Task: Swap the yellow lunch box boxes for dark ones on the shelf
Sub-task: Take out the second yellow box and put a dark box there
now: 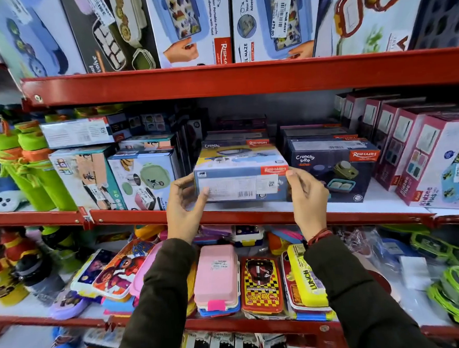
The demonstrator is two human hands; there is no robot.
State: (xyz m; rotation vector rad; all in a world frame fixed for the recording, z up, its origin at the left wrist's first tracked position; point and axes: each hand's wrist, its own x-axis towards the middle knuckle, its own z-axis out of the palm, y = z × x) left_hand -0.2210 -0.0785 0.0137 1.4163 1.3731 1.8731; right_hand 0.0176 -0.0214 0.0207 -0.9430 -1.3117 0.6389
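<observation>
A lunch box box with a yellow and pale blue top is at the front of the middle shelf, its barcode side facing me. My left hand grips its left end and my right hand grips its right end. Behind it lies a stack of dark navy boxes. To its right stands another stack of dark navy Crunchy Bite boxes.
The red shelf edge runs just under the box. Teal and white boxes stand to the left, maroon and white boxes to the right. Loose lunch boxes fill the shelf below. Large boxes line the top shelf.
</observation>
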